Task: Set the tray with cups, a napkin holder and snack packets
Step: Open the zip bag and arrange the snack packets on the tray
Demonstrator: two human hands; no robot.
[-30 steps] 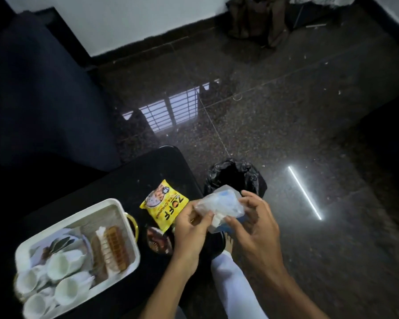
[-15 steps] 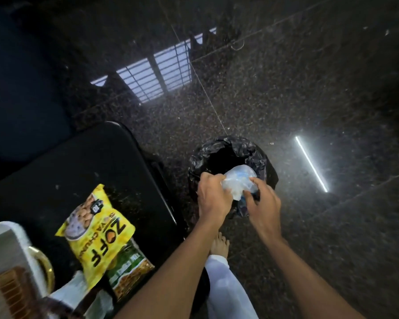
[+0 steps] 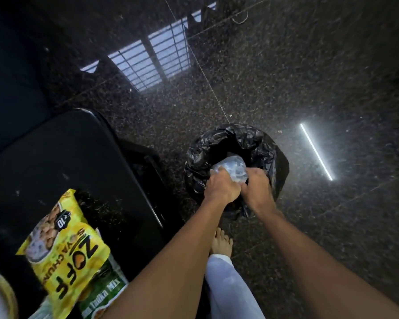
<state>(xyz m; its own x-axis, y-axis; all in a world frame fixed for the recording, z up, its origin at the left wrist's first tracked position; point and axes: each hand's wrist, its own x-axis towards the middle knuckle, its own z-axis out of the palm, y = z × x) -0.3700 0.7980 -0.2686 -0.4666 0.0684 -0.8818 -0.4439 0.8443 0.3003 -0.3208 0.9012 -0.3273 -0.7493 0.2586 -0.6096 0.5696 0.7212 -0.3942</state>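
Both my hands reach down over a bin lined with a black bag [image 3: 260, 143] on the floor. My left hand [image 3: 221, 187] and my right hand [image 3: 257, 187] together grip a crumpled clear plastic wrapper [image 3: 232, 168], held inside the bin's mouth. On the black table [image 3: 67, 157] at the lower left lies a yellow snack packet [image 3: 65, 254], overlapping a green snack packet [image 3: 101, 293]. Only the gold handle of the tray [image 3: 2, 288] shows at the bottom left corner; the cups and napkin holder are out of view.
The floor [image 3: 286, 65] is dark polished stone with bright reflections of a window and a light strip. My bare foot [image 3: 221, 244] and white trouser leg [image 3: 230, 288] stand between table and bin. A dark blue seat [image 3: 12, 72] is at the far left.
My hands carried the clear wrapper from above the table's edge down into the bin. The view tilted down and right, so the tray has slid almost out of sight.
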